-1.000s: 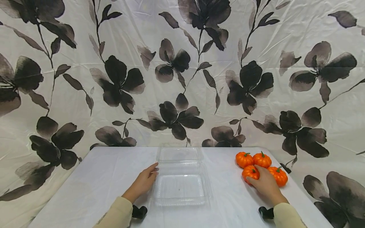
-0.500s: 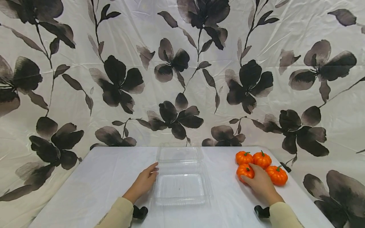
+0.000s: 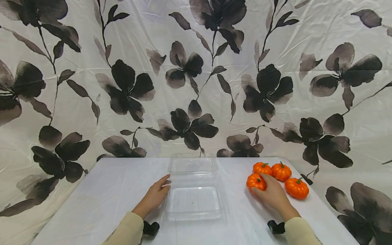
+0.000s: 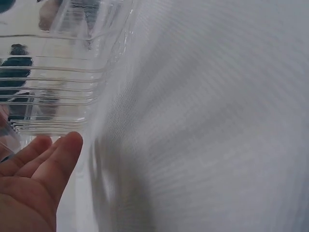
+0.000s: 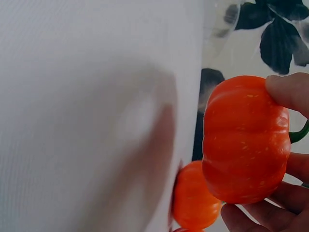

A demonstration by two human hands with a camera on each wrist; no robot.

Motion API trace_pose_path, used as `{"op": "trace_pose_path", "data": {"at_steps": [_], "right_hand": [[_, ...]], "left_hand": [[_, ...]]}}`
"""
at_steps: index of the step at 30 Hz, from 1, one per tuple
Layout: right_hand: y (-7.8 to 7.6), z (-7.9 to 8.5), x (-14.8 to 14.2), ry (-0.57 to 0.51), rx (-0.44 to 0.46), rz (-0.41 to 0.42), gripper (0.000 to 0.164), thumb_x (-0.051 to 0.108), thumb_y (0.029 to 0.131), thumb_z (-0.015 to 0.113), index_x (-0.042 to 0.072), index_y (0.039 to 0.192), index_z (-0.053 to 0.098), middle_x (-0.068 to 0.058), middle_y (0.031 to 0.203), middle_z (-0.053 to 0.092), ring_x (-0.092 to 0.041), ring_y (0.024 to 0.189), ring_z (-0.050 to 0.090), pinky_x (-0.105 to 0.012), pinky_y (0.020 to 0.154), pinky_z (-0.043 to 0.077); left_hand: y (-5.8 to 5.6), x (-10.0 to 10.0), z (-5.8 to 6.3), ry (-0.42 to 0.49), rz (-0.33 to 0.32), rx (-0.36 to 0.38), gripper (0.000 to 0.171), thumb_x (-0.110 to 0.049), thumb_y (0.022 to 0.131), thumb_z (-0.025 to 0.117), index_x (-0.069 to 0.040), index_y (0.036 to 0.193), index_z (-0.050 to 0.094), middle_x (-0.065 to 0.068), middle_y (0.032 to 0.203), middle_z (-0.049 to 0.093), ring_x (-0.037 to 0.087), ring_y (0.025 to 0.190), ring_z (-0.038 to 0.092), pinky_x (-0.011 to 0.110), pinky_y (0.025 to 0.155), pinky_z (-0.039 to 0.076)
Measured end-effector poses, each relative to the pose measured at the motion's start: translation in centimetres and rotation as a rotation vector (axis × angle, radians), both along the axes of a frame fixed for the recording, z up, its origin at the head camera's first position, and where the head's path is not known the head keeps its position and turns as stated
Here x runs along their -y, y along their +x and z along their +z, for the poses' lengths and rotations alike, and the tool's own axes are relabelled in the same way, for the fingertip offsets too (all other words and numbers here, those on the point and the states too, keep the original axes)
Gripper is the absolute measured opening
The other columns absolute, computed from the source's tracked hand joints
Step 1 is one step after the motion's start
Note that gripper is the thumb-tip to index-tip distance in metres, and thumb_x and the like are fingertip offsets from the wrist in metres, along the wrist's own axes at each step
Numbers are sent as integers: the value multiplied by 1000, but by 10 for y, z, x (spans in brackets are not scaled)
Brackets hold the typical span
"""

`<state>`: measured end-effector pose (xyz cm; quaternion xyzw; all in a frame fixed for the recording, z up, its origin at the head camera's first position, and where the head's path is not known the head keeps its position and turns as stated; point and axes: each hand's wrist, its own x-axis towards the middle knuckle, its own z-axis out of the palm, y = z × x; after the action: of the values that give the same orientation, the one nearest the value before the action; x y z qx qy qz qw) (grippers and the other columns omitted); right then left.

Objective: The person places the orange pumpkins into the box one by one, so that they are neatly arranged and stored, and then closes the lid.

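An orange toy pumpkin (image 3: 255, 182) with a green stem is gripped between the thumb and fingers of my right hand (image 3: 274, 195). In the right wrist view this pumpkin (image 5: 246, 140) hangs above the white cloth. My left hand (image 3: 154, 197) is at the left side of a clear plastic clamshell container (image 3: 194, 216), whose lid (image 3: 193, 165) lies folded back. Seen from the left wrist, straight fingers (image 4: 60, 164) touch the container's ribbed wall (image 4: 53, 92). The container's tray holds nothing visible.
Three more orange pumpkins stand at the table's right: one at the back (image 3: 261, 168), one beside it (image 3: 281, 172) and one nearer the right edge (image 3: 297, 189). White cloth covers the table (image 3: 107, 194). A flowered curtain (image 3: 147, 112) hangs behind.
My right hand has carried its pumpkin leftward, away from the other pumpkins. The left hand and the container have stayed in place.
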<state>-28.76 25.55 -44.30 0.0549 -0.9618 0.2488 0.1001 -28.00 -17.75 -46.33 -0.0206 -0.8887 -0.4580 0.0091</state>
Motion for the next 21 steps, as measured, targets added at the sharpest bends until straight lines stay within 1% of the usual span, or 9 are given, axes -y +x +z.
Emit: {"op": "trace_pose_path", "data": {"at_steps": [8,15,21], "right_hand": [[4,10,14,-9,-47,35,75,44,86,68,2,143,43,-25,145,44,-48,131,40,-65,107,32],[11,20,28,-18,-52,51,74,45,85,68,6,144,44,-23,146,43,-47,132,41,-67,105,33],[14,24,37,-34,-96,88,71,43,85,70,9,142,47,-19,146,46,-44,132,43,-65,105,36]], "left_hand": [[0,0,2,-2,-6,-5,54,-18,100,45,-10,151,32,19,143,51,39,129,51,54,103,45],[-2,0,0,-1,-2,-5,53,-18,100,45,-9,151,32,19,143,51,39,128,52,53,102,45],[-3,1,1,-4,0,-2,53,-17,100,45,-9,151,32,18,143,51,39,128,52,54,103,44]]}}
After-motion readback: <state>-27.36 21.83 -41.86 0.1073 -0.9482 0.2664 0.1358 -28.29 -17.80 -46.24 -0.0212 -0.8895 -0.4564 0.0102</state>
